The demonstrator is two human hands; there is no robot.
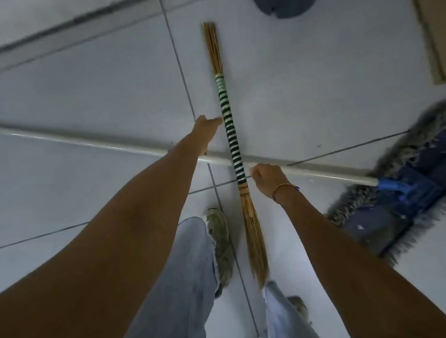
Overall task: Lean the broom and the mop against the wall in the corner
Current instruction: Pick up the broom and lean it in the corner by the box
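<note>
A straw broom, its handle wrapped in green and white stripes, lies on the tiled floor pointing away from me. It rests across the white pole of a flat mop whose blue head with grey fringe lies at the right. My left hand stretches out with fingers apart, its fingertips at the left side of the broom's striped handle. My right hand, a bracelet on its wrist, is curled just right of the broom's lower handle, beside the mop pole. I see nothing held in it.
A dark blue round object sits on the floor at the top. A brown board runs along the upper right. A grey skirting line crosses the upper left. My legs in light jeans and shoes stand below the broom.
</note>
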